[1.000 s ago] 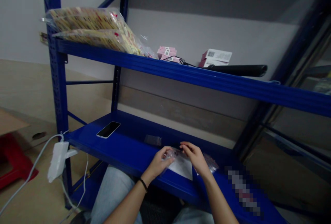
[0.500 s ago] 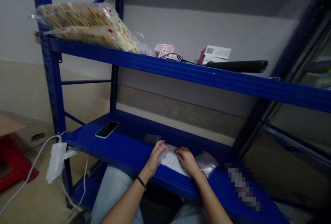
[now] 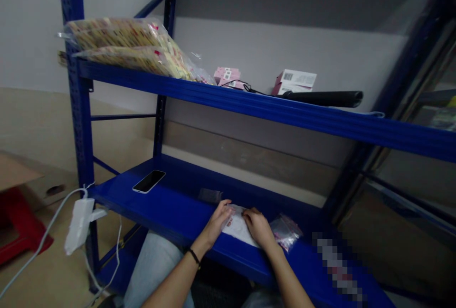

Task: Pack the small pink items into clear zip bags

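left hand (image 3: 215, 223) and right hand (image 3: 259, 227) are resting curled fingers on a white sheet (image 3: 239, 233), likely steadying it, grip unclear. a bag (image 3: 286, 233) is lying right of the fingers, seemingly handy.

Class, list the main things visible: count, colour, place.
Sheet: one, white, lower shelf
Packets: count unclear, clear and pink, right of sheet
Pouch: count unclear, clear, beyond sheet
Phone: one, black screen, lower shelf
Bulging bags: two, yellowish, upper shelf
Small boxes: count unclear, pink, upper shelf
Pale boxes: two, white and pink, upper shelf
Rod: one, black, upper shelf
Rack: one, blue, ahead
Power strip: one, white, lower left
Stool: one, red, left
Left hand: one, bare, at sheet
Right hand: one, bare, at sheet
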{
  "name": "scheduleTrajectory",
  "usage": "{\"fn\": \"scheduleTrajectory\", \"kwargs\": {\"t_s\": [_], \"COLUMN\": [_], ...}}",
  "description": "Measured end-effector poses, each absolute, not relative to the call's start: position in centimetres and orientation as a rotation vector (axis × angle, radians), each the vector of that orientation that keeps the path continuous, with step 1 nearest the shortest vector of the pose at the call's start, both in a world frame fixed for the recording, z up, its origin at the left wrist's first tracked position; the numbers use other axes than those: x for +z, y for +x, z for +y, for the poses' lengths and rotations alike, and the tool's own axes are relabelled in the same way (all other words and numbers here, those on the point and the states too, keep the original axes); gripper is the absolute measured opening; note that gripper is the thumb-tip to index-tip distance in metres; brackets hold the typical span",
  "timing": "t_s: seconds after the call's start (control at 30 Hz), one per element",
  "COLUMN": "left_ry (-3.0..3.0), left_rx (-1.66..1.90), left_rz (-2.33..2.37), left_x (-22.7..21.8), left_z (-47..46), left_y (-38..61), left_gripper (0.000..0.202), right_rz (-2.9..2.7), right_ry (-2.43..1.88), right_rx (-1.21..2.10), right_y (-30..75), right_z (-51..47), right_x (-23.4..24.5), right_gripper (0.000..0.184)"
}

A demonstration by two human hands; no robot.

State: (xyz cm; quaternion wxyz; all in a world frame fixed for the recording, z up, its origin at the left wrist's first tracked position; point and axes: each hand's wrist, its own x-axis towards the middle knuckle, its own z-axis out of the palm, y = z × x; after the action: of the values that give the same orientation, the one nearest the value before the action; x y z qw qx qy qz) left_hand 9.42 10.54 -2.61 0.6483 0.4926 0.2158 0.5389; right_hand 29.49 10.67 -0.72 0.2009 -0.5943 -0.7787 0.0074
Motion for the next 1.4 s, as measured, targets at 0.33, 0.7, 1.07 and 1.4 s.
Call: {"fn": "scheduleTrajectory", "kwargs": {"t_s": [0.33, 0.7, 1.07, 1.4], "left_ry": [1.263, 1.165, 2.165, 2.041], "left_rx": [1.179, 1.129, 1.001, 1.068], "left_rz": [0.569, 0.4, 0.679, 0.767], "left_x": [-2.8, -2.1, 3.1, 0.4], "left_z": [10.4, 9.9, 1.3, -1.7], "left_y": [9.3, 9.4, 4.0, 2.3], "left_gripper": [0.055, 0.048, 0.027, 0.028], "right_rz": [-1.807, -2.013, -1.995, -1.589], "right_ry": [-1.44, -1.059, -1.17, -1.301], "right_rx": [0.176, 0.403, 0.479, 0.729], "right_y": [29.3, 25.8, 24.1, 24.0], "right_z": [10.2, 6.8, -1.9, -4.2], "right_x": [2.1, 4.5, 2.9, -0.5], "right_gripper": [0.026, 0.028, 0.024, 0.031]}}
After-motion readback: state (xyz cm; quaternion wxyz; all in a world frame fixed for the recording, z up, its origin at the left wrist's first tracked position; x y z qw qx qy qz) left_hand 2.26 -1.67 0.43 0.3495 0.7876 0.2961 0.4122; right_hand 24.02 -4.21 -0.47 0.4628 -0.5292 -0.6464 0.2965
